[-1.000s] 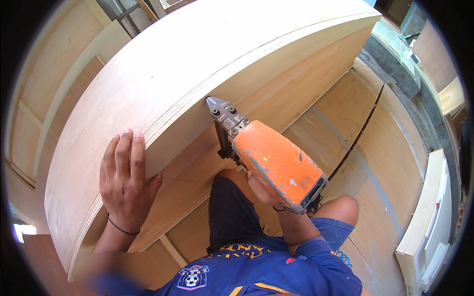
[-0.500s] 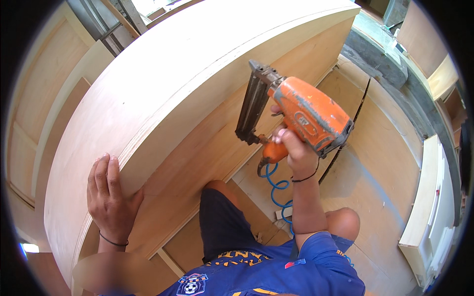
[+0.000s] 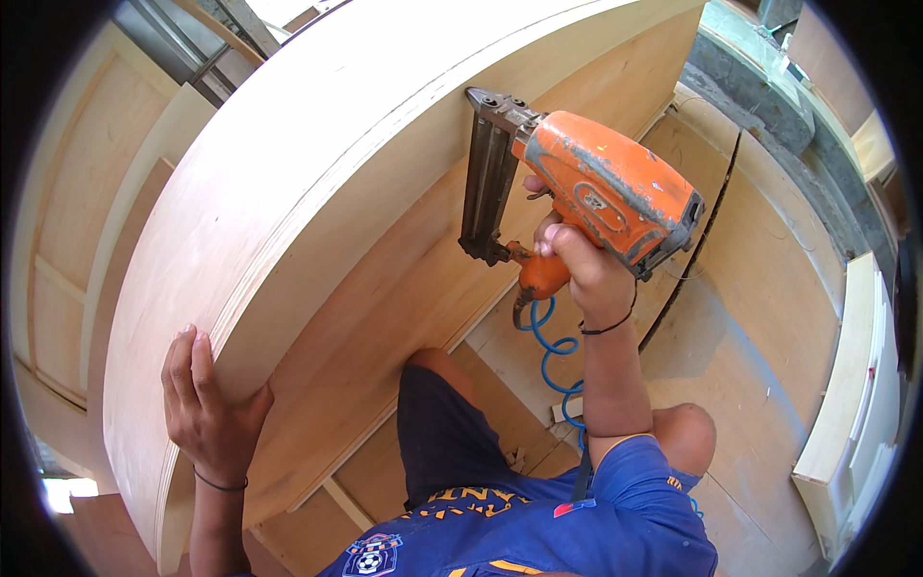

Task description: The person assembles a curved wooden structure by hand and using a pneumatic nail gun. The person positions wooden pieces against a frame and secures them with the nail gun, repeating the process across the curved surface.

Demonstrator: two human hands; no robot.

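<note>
Nail gun [image 3: 615, 188], orange, sits clasped in the right hand [image 3: 590, 277], its nose right at the edge of a curved wooden piece [image 3: 288, 212]; a coiled blue hose [image 3: 543, 365] hangs below. The left hand [image 3: 213, 418] lies unclenched over that edge.

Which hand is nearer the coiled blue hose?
The right hand, gripping an orange nail gun beside the hose; the left hand is farther left, on curved pale wood.

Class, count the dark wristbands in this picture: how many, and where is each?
2. One wristband is just below the left hand, which rests on the curved wooden piece; the second wristband is just below the right hand, which grips the orange nail gun.
</note>
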